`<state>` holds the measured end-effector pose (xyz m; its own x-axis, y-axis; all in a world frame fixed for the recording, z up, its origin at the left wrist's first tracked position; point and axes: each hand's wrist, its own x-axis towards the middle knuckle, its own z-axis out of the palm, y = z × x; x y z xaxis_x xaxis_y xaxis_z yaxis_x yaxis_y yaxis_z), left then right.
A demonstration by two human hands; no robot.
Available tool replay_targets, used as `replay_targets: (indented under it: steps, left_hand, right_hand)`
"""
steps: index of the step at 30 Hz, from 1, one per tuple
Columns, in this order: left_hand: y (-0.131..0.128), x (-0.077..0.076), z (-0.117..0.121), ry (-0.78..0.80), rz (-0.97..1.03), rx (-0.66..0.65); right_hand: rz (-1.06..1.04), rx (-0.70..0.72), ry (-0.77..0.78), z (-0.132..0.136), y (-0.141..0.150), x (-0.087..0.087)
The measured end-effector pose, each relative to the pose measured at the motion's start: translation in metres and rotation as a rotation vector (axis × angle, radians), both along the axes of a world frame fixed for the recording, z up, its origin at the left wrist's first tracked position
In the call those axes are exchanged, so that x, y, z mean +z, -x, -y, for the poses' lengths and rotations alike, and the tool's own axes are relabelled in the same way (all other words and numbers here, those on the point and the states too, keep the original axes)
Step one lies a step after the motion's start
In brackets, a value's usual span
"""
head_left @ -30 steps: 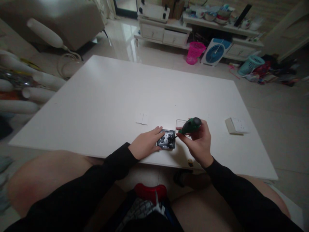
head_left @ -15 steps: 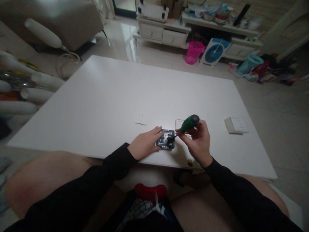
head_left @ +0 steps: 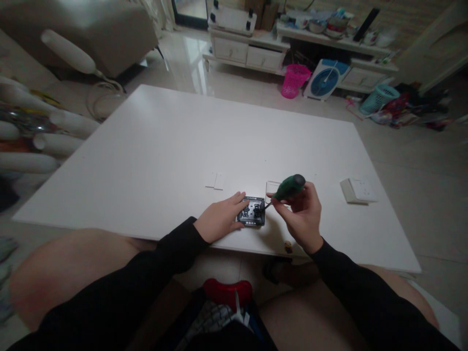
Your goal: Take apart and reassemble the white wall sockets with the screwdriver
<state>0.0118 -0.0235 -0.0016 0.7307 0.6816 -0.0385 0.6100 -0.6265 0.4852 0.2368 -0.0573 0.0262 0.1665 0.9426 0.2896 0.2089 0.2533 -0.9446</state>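
My left hand (head_left: 222,216) steadies a black wall switch module (head_left: 252,219) on the table, its fingers over the upper left part and its thumb at the lower left edge. Closed around a screwdriver with a green handle (head_left: 287,189) is my right hand (head_left: 302,214). The screwdriver leans to the right, and its tip touches or nearly touches the right part of the module. Behind it lies a thin pale frame (head_left: 269,187), partly hidden by the handle and hand. Two small white plates (head_left: 218,181) lie side by side farther left.
At the right of the white table (head_left: 175,136) sits a white socket box (head_left: 358,190). A small yellow-brown piece (head_left: 288,246) is by the near edge. Beyond the table, a pink basket (head_left: 294,80) and a blue-and-white fan (head_left: 324,80) stand on the floor.
My right hand and the screwdriver have shifted slightly right, with the shaft leaning a little more. My left hand keeps its place on the switch module.
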Motion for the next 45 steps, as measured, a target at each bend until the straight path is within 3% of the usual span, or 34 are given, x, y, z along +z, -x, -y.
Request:
replay_targets:
  steps: [4, 10, 23, 31, 37, 40, 42, 45]
  left_hand:
    - [0.0, -0.001, 0.0, -0.006, -0.012, -0.007]
    - [0.0, -0.002, -0.001, -0.009, -0.013, -0.009]
    - [0.0, 0.0, 0.0, -0.001, -0.013, -0.005]
    - [0.001, -0.001, 0.0, -0.009, -0.029, -0.009]
    - [0.0, 0.002, 0.0, -0.003, -0.037, -0.011]
    - [0.0, 0.002, 0.0, -0.006, -0.04, -0.01]
    - [0.001, 0.001, 0.0, -0.01, -0.029, -0.013]
    - [0.001, 0.0, 0.0, -0.012, -0.016, -0.014]
  right_hand:
    - [0.01, 0.029, 0.013, 0.002, 0.0, 0.003]
    - [0.047, -0.051, 0.022, 0.002, -0.003, -0.003]
    - [-0.011, 0.0, 0.0, 0.001, 0.001, 0.007]
    - [-0.041, 0.004, 0.03, 0.001, 0.001, 0.002]
    - [-0.069, -0.034, -0.097, -0.004, -0.005, 0.006]
    - [0.018, -0.063, -0.074, -0.008, -0.014, 0.006]
    - [0.195, -0.043, -0.029, -0.011, -0.02, 0.007]
    - [0.551, 0.129, 0.056, -0.015, -0.026, 0.008]
